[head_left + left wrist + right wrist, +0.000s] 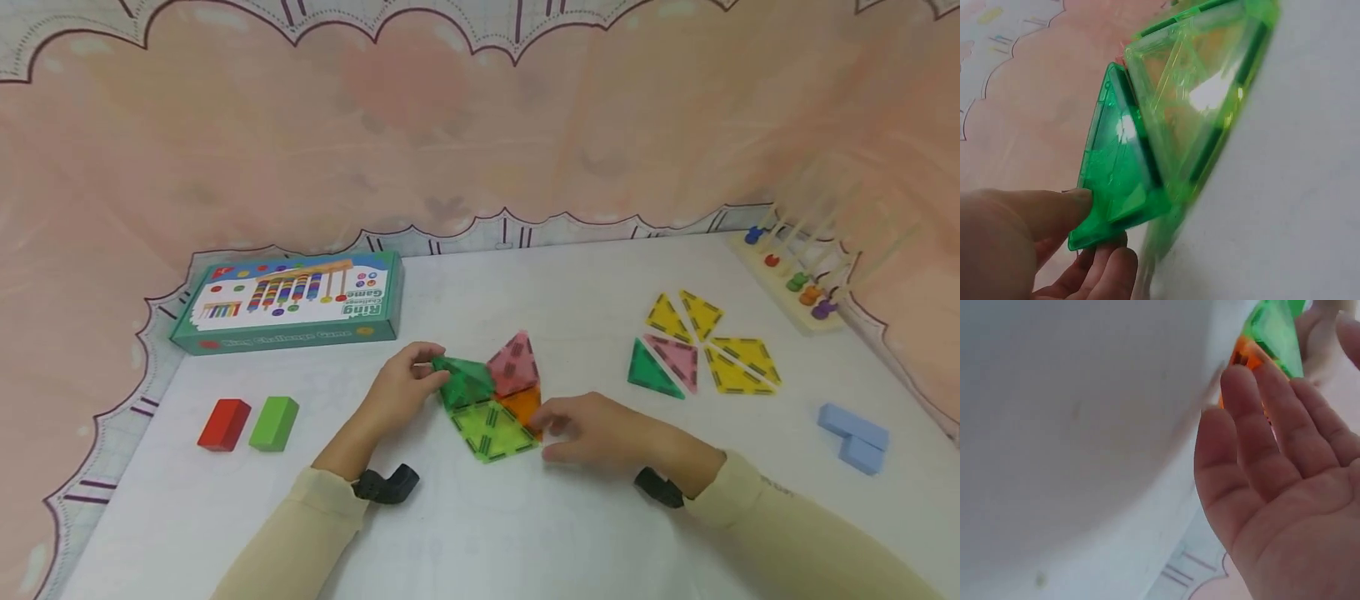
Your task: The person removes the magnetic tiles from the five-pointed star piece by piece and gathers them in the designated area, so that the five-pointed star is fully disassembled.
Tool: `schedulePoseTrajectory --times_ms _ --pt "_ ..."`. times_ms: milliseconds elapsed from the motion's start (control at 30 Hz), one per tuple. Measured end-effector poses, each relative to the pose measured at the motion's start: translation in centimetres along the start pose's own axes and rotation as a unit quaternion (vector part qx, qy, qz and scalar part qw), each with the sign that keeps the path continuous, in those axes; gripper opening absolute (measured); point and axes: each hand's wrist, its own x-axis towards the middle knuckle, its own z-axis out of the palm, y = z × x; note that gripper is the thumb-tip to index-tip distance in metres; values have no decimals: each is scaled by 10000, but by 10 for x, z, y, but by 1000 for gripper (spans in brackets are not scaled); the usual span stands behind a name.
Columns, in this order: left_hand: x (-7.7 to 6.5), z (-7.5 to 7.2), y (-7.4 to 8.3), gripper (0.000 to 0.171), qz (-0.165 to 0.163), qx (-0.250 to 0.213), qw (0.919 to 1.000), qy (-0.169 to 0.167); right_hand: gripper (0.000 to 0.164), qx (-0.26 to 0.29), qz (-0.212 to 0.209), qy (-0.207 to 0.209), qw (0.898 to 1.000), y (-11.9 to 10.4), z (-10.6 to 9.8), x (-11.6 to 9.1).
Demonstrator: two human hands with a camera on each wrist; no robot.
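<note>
A cluster of translucent magnetic tiles stands mid-table: a dark green triangular tile (467,382), a lime green tile (492,429), a pink tile (514,363) and an orange tile (522,406). My left hand (401,385) pinches the dark green tile at its outer corner. In the left wrist view the thumb lies on the near face of that green tile (1116,162), with fingers behind it. On the other side, my right hand (600,429) has its fingertips at the orange tile. The right wrist view shows those fingers (1260,425) extended and the palm holding nothing.
Right of the cluster lie several yellow triangle tiles (738,365), a pink triangle (678,357) and a green triangle (651,371). Blue blocks (855,437) and a pegged wooden board (795,283) are farther right. At left are a game box (292,304), a red block (224,425) and a green block (273,423).
</note>
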Motion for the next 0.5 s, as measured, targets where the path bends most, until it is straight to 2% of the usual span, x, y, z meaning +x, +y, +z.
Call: schedulePoseTrajectory --times_ms 100,167,333,500 --pt "7 -1 0 41 -87 -289 9995 -126 38 172 12 -139 9998 -2 1 3" --pt "9 -1 -1 45 -114 -374 9987 -330 37 291 70 47 9995 -1 -3 7" --pt "10 0 -4 48 72 -543 9957 -748 42 738 337 883 9928 8 -22 28" --pt "12 4 -4 42 244 -701 9928 -945 46 1043 434 956 9890 14 -35 53"
